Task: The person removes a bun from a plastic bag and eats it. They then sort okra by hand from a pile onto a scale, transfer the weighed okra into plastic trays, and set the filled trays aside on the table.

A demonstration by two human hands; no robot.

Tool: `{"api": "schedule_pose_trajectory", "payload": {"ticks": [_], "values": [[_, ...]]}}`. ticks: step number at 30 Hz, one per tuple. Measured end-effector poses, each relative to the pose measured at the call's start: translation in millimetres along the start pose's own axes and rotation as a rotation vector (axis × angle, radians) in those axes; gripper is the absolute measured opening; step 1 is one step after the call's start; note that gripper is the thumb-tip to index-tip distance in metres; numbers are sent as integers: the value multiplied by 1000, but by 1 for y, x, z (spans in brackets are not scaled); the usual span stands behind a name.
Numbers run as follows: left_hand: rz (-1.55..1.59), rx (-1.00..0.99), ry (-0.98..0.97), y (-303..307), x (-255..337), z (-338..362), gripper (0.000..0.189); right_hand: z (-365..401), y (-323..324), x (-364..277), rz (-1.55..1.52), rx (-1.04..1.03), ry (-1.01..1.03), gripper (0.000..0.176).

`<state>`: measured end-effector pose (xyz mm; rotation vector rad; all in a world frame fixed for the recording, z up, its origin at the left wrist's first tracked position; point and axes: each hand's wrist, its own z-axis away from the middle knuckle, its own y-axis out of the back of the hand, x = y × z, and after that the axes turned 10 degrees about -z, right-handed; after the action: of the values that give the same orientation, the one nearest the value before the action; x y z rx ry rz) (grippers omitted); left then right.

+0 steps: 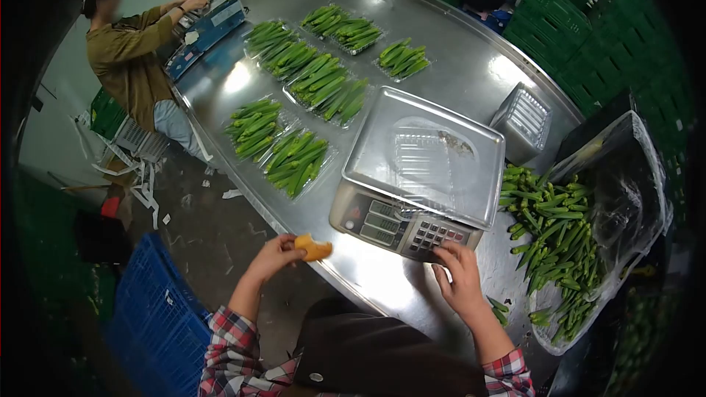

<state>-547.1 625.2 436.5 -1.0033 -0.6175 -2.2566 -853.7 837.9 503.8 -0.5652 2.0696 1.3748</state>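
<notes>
My left hand [279, 255] pinches an orange-yellow piece of food [314, 248] with an uneven, bitten-looking edge, just off the table's front rim. My right hand [460, 277] is at the keypad [432, 236] of a digital scale [346, 209], fingers bent and thumb apart, with nothing visible in it. On the scale's metal pan [375, 132] sits a clear plastic tray [426, 158]. Loose okra [555, 228] spills from a plastic-lined crate to the right of the scale.
Packed trays of okra [296, 162] stand left of the scale and behind it. A stack of clear trays [526, 121] is at the back right. Across the table a person [129, 55] works at a blue machine [206, 35]. Blue crates [158, 309] stand at lower left.
</notes>
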Motion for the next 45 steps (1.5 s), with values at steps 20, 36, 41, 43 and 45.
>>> {"api": "schedule_pose_trajectory", "payload": {"ticks": [20,36,41,43,45], "values": [[-455,346,-300,42,33,-70,43,99,-61,-5,-209,364,-507,21],[444,56,-294,-32,68,-151,74,60,-42,70,-476,670,-666,36],[404,147,-297,-36,72,-133,70,105,-40,104,-955,427,-797,46],[394,161,-323,-29,65,-136,69,87,0,115,-438,429,-768,34],[343,208,-331,-29,68,-125,68,60,20,143,-138,532,-515,25]]}}
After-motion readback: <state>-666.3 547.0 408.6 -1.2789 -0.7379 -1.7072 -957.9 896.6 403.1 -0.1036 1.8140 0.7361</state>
